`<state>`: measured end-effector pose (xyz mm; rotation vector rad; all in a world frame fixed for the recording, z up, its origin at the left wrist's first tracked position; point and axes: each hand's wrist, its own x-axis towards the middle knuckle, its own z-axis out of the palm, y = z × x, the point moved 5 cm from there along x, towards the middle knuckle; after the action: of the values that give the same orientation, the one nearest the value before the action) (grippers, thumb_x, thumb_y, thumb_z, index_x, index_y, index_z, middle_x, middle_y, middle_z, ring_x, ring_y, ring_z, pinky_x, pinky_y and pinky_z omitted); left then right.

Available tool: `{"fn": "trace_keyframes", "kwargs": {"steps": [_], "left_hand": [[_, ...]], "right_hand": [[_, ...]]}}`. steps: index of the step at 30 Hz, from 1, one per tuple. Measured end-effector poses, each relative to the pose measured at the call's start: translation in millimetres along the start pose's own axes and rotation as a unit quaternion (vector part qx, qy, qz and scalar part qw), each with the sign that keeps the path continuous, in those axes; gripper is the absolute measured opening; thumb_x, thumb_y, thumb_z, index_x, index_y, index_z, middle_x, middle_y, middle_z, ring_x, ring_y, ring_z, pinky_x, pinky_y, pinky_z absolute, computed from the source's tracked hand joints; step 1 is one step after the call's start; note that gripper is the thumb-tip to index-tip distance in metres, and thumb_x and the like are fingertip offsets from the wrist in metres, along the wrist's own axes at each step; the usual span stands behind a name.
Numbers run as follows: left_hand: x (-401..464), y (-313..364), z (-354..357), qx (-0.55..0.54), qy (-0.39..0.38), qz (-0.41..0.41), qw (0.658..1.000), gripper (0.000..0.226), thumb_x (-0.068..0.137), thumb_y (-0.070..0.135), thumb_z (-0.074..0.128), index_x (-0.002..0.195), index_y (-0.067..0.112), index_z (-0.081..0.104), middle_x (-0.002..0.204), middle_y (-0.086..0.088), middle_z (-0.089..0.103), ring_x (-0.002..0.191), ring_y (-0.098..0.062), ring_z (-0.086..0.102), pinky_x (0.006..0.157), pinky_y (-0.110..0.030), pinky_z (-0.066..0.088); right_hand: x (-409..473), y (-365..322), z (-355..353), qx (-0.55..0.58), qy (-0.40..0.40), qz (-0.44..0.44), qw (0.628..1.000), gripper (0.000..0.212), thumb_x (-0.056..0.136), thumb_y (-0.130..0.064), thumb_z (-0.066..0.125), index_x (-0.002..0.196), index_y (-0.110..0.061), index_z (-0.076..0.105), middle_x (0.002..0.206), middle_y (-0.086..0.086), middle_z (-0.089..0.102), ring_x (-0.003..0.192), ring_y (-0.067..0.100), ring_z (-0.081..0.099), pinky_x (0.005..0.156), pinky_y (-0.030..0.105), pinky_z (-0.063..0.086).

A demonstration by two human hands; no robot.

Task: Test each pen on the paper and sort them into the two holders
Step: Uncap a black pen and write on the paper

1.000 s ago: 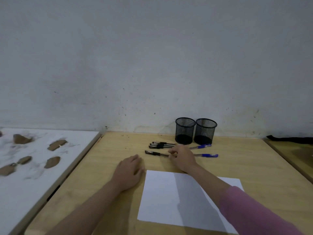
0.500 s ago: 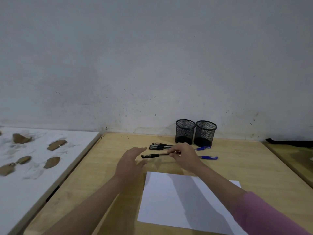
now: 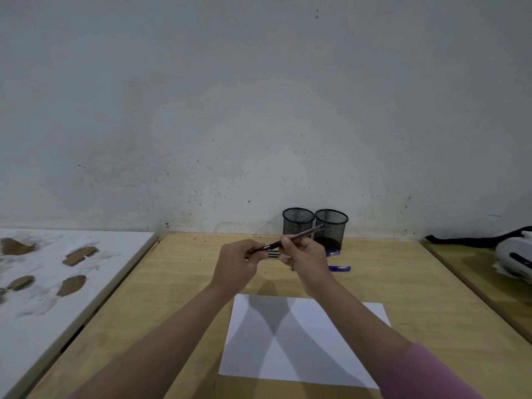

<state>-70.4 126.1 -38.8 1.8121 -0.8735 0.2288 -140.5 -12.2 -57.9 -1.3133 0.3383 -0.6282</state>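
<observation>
Both my hands hold one black pen (image 3: 299,235) raised above the wooden table (image 3: 178,283). My right hand (image 3: 305,256) pinches its barrel, and my left hand (image 3: 237,263) grips its capped left end. Behind the hands, other black pens (image 3: 273,254) lie on the table, mostly hidden. Two blue pens (image 3: 339,268) lie to the right of my right hand. Two black mesh holders (image 3: 298,223) (image 3: 332,226) stand side by side at the wall. A white sheet of paper (image 3: 302,341) lies near the front edge, under my forearms.
A white board (image 3: 43,298) with several brown scraps lies to the left of the table. Another wooden surface (image 3: 475,269) adjoins on the right, carrying a white and black object (image 3: 515,254) with a black strap. A grey wall stands right behind the holders.
My right hand has lifted a black pen off the table. My left hand rose from the table and took hold of the pen's left end.
</observation>
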Motion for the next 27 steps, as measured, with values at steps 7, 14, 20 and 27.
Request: {"fn": "trace_keyframes", "kwargs": {"steps": [7, 14, 20, 27], "left_hand": [[17, 22, -2, 0.038, -0.033, 0.016, 0.999, 0.005, 0.076, 0.011, 0.071, 0.079, 0.008, 0.074, 0.062, -0.004, 0.067, 0.052, -0.010, 0.054, 0.051, -0.012, 0.039], [4, -47, -94, 0.177, -0.028, -0.073, 0.981, 0.014, 0.076, 0.015, 0.071, 0.064, 0.020, 0.068, 0.052, 0.005, 0.060, 0.046, -0.005, 0.049, 0.044, -0.012, 0.033], [0, -73, -50, 0.169, -0.065, -0.088, 0.980, 0.012, 0.080, 0.018, 0.069, 0.088, 0.011, 0.074, 0.081, -0.002, 0.071, 0.074, -0.014, 0.061, 0.064, -0.020, 0.041], [-9, -96, -1, 0.214, -0.137, -0.094, 0.963, 0.019, 0.080, 0.029, 0.068, 0.098, 0.024, 0.072, 0.093, 0.006, 0.059, 0.096, -0.017, 0.059, 0.083, -0.036, 0.050]], "right_hand": [[10, -5, 4, 0.023, 0.034, 0.037, 0.998, 0.015, 0.090, -0.010, 0.060, 0.076, -0.008, 0.064, 0.066, 0.002, 0.060, 0.061, 0.009, 0.057, 0.058, 0.022, 0.049], [14, -50, -135, 0.142, 0.283, 0.049, 0.947, 0.021, 0.094, -0.004, 0.048, 0.075, -0.014, 0.046, 0.079, 0.004, 0.049, 0.055, 0.001, 0.055, 0.056, 0.016, 0.044], [7, -21, -98, 0.062, 0.196, 0.048, 0.977, 0.017, 0.089, -0.012, 0.061, 0.073, -0.011, 0.059, 0.072, 0.004, 0.059, 0.065, 0.012, 0.054, 0.062, 0.027, 0.046], [-7, -5, -65, -0.004, 0.144, 0.028, 0.989, 0.015, 0.089, -0.018, 0.062, 0.076, -0.013, 0.066, 0.067, 0.001, 0.059, 0.063, 0.009, 0.055, 0.061, 0.026, 0.048]]}}
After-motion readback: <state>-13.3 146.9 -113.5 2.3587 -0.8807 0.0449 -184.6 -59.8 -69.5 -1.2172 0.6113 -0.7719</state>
